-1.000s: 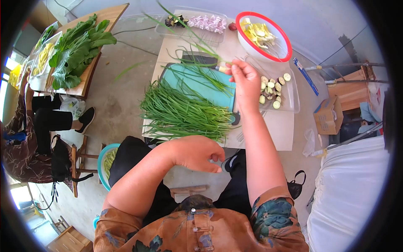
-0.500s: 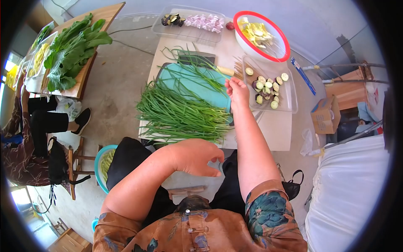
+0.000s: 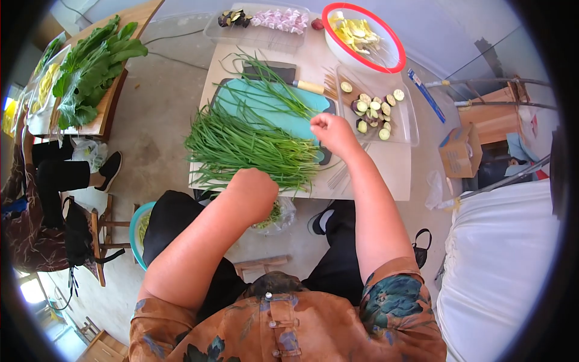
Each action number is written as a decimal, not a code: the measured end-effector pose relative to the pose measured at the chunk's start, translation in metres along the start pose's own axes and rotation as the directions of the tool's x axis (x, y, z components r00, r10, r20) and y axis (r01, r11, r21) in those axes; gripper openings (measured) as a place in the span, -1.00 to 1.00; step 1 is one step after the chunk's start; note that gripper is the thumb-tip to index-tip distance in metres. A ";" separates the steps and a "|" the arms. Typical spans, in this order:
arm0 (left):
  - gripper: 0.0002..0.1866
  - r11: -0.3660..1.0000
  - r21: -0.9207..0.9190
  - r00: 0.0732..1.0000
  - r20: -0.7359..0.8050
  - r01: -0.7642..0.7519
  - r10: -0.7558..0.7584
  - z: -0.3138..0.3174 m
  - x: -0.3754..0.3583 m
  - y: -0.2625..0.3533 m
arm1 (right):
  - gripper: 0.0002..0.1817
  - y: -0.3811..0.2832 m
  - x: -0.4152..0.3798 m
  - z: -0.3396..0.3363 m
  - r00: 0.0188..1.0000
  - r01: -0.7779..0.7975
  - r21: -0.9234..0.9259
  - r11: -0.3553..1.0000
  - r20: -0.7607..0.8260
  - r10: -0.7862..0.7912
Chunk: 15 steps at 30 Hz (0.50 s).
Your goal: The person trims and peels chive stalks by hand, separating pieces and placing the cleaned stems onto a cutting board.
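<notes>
My right hand [image 3: 335, 134] is closed in a pinch at the right edge of the turquoise cutting board [image 3: 286, 123], by the ends of a few thin green stalks [image 3: 274, 90]; what its fingertips hold is too small to make out. My left hand [image 3: 253, 192] is curled over the table's front edge, beside the big pile of long green stalks [image 3: 241, 148]; its fingers are hidden beneath it. A knife with a dark blade and a wooden handle [image 3: 309, 87] lies behind the board, partly under the loose stalks.
Right of the board, a clear tray [image 3: 401, 134] holds sliced eggplant. A red-rimmed bowl [image 3: 400, 60] and another clear tray [image 3: 260, 40] stand behind. Leafy greens [image 3: 90, 78] lie on a side table, with a seated person [image 3: 36, 232] near. Below my left hand is a plastic bag [image 3: 283, 218].
My left hand has moved forward to the front of the pile, its fingers now out of sight. My right hand remains pinched near the board's right edge. The whole view has shifted slightly.
</notes>
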<state>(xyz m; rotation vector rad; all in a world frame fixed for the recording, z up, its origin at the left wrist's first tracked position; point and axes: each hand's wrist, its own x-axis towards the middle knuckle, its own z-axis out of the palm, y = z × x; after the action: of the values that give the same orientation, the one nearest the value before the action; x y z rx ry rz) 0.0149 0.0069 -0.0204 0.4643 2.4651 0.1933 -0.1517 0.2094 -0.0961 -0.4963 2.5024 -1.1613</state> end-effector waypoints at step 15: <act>-0.77 0.994 -0.019 0.994 0.012 -0.104 0.104 0.010 0.010 0.008 | -0.90 0.022 -0.046 0.013 0.977 0.195 -0.513 0.836 0.030 -0.210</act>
<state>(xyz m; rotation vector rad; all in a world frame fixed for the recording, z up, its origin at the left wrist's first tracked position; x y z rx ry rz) 0.0158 0.0179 -0.0320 0.5850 2.4260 0.2540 -0.1093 0.2344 -0.1147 -0.9065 2.8331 -0.5363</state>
